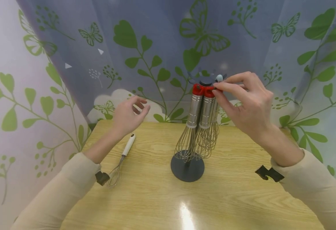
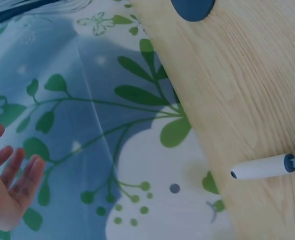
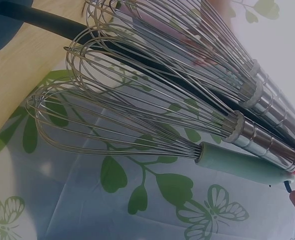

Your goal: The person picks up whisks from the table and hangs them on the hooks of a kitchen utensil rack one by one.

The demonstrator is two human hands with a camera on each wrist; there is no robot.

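My right hand (image 1: 249, 99) pinches the red end of a steel-handled whisk (image 1: 206, 111) between thumb and fingertips, at the top of a dark stand (image 1: 187, 172). Just left of it hangs a second steel-handled whisk (image 1: 194, 108) with a red end. Behind these, a whisk with a pale green handle (image 3: 242, 162) shows fully in the right wrist view. My left hand (image 1: 130, 115) hovers above the table's back left, fingers loosely bent and holding nothing. Below it, a white-handled whisk (image 1: 128, 145) lies on the wood.
The wooden table (image 1: 150, 198) ends against a patterned cloth (image 1: 162, 41) with green leaves and butterflies. The stand's dark arms spread out at its top, close to the cloth. Cloth also hangs along the left side.
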